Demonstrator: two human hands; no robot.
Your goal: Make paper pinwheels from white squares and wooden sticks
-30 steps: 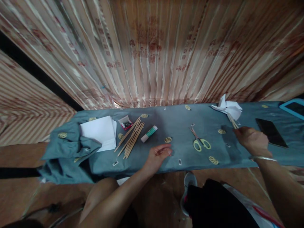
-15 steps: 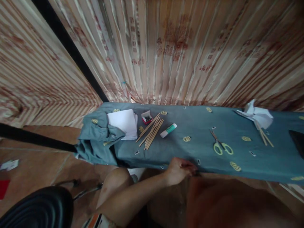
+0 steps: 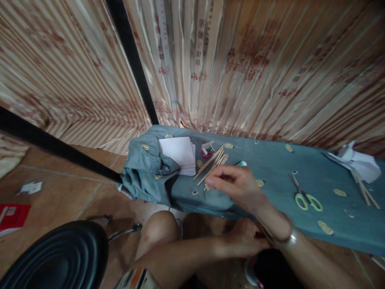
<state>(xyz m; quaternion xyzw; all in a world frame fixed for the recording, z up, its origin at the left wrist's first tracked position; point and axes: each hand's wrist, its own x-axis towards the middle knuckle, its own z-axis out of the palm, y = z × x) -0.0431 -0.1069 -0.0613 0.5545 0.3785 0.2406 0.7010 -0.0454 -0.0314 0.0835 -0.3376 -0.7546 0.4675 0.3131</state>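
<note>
My right hand [image 3: 234, 182] is over the front part of the table, above the near ends of a bundle of thin wooden sticks [image 3: 215, 166]. Its fingers are curled, with the thumb close to the fingertips, and nothing shows in them. My left hand [image 3: 245, 237] is low by the table's near edge, partly behind my right forearm; its fingers are bent round and what they hold, if anything, is hidden. A glue stick [image 3: 241, 163] is mostly covered by my right hand. Left of the sticks lie a small open red box of dark pins [image 3: 207, 149] and a stack of white paper [image 3: 177, 152].
Scissors with pale green handles [image 3: 306, 198] lie on the grey-green tablecloth [image 3: 273, 176]. A white paper pinwheel [image 3: 357, 162] with wooden sticks is at the far right. A black round stool [image 3: 57, 261] stands at lower left, near black poles [image 3: 132, 60] and a patterned curtain [image 3: 240, 80].
My right hand has come into view from the right and reached over the sticks. The view has turned, so the table things appear farther right. My left hand stays low near the table edge.
</note>
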